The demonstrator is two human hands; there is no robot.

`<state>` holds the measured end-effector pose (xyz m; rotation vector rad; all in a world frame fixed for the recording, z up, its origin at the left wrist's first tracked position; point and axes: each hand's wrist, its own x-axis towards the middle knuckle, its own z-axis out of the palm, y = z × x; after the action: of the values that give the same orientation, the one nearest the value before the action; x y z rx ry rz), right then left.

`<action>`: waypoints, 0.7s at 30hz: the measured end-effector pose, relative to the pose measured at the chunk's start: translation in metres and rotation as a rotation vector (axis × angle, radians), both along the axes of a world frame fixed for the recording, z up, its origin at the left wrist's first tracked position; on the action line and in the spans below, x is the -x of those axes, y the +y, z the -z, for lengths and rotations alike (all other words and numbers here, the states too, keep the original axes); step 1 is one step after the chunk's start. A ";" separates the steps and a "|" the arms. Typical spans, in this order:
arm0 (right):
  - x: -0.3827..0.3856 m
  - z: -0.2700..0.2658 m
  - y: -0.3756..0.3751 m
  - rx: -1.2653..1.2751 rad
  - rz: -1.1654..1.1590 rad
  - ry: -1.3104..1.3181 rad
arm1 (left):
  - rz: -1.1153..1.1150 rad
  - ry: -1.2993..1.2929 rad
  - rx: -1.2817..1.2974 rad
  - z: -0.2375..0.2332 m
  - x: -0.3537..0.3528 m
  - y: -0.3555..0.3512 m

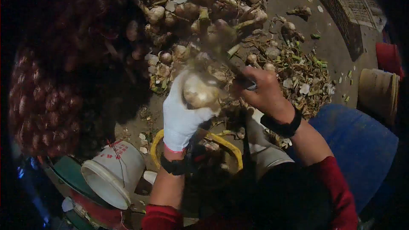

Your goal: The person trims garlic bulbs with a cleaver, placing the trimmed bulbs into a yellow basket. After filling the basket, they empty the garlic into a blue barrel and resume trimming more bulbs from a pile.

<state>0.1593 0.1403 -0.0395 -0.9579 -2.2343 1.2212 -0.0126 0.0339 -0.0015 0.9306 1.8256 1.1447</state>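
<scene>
Carefully, left hand (181,113) gripping the garlic bulb (199,92), trim outward with the knife (249,84) your right hand (265,93) clenches.

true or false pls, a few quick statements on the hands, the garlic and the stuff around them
1. The left hand wears a white glove and holds a garlic bulb. True.
2. The right hand is gloved too. False: it is bare, with a dark band at the wrist.
3. A garlic pile lies on the ground beyond the hands. True.
4. The white bucket stands upright. False: it lies tipped on its side.
5. The red mesh sack is empty. False: it is packed with bulbs.
</scene>
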 end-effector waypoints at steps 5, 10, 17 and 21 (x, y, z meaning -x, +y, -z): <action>0.004 -0.021 -0.009 0.161 0.115 -0.002 | -0.275 -0.861 -0.256 0.031 -0.005 -0.004; -0.010 0.040 -0.013 0.150 0.026 -0.066 | -0.301 -1.179 -0.339 0.019 -0.020 -0.015; -0.054 -0.008 0.050 0.328 0.729 0.120 | 0.581 -0.217 0.243 -0.003 0.002 -0.044; -0.080 -0.003 0.072 0.138 0.978 0.263 | 0.416 0.236 -0.178 0.026 -0.049 0.047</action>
<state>0.2392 0.2122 -0.0368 -1.5585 -1.1887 0.9367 0.0361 0.0809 -0.0272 1.5217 1.6170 0.9734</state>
